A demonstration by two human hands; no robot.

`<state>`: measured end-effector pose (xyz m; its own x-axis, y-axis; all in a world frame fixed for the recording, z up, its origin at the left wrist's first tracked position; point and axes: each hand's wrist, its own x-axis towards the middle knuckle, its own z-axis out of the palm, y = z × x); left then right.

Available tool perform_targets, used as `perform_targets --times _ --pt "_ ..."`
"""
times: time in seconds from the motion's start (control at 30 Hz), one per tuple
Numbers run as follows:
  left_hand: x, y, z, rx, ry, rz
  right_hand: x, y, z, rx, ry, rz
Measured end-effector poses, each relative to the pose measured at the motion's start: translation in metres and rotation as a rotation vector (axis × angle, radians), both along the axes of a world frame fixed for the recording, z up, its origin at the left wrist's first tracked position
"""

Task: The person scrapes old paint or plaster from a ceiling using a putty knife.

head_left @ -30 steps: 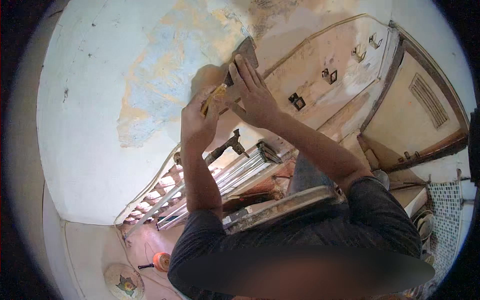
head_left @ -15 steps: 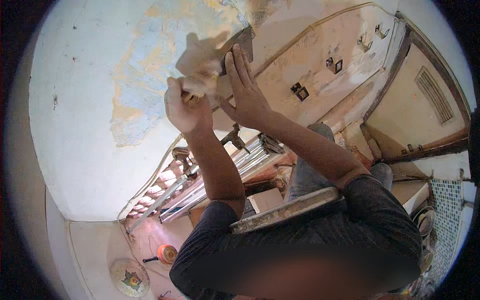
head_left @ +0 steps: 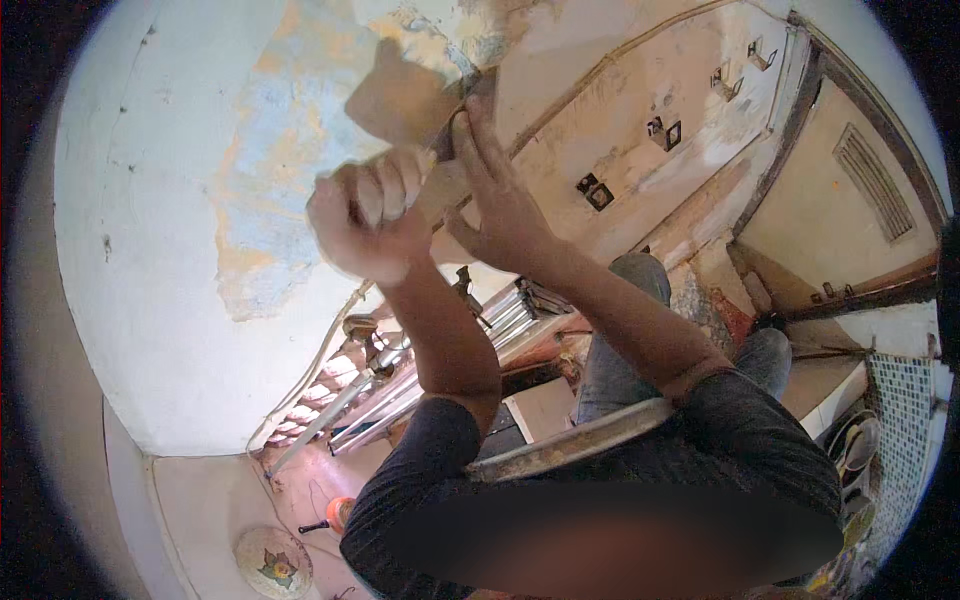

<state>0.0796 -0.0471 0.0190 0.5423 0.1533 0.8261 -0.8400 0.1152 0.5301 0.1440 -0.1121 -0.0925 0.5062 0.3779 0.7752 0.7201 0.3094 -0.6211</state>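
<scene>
My left hand (head_left: 370, 215) is closed around the handle of a scraper, slightly smeared by motion. The scraper's wide dark blade (head_left: 448, 140) reaches up to the wall, partly hidden behind my fingers. My right hand (head_left: 505, 215) lies against the blade with its fingers stretched out and the thumb apart. Beyond both hands, the wall (head_left: 180, 240) is whitish, with a rough patch (head_left: 265, 240) of blue and ochre where the surface is worn. A dark shadow of hands and tool falls on that patch.
A long pale strip (head_left: 575, 440) crosses in front of my torso. Below the wall lie metal bars (head_left: 500, 320) and a pipe with a clamp-like fitting (head_left: 375, 350). A cord (head_left: 580, 85) runs along the wall. At right stands a door (head_left: 850, 190); lower left, an orange pan (head_left: 338, 514) and a round plate (head_left: 262, 560).
My left hand has shifted slightly left and down, with its knuckles turned more into view. The blade has tilted with it, and my right fingers have stayed against it.
</scene>
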Motion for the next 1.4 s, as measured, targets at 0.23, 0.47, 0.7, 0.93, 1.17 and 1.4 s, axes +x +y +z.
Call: perform_targets --times 0.23,0.47,0.7,0.93,1.17,1.4 --pt "-0.014 0.009 0.007 0.099 0.130 0.118 -0.003 -0.003 0.002 0.023 0.014 0.072" --pt "-0.004 0.000 0.018 0.057 0.014 -0.007 -0.001 -0.005 0.005 0.041 -0.006 0.129" --pt "0.003 -0.008 0.015 0.088 -0.027 -0.059 0.012 -0.007 0.003 0.027 -0.101 0.079" --pt "0.010 0.011 0.008 -0.071 0.130 0.391 0.018 -0.012 0.003 0.015 -0.001 0.090" --pt "0.016 0.006 -0.010 -0.083 0.081 0.444 0.024 -0.016 0.005 -0.001 -0.031 0.106" --pt "0.009 0.015 -0.019 0.031 0.126 0.462 0.024 -0.014 -0.001 -0.033 -0.059 0.096"
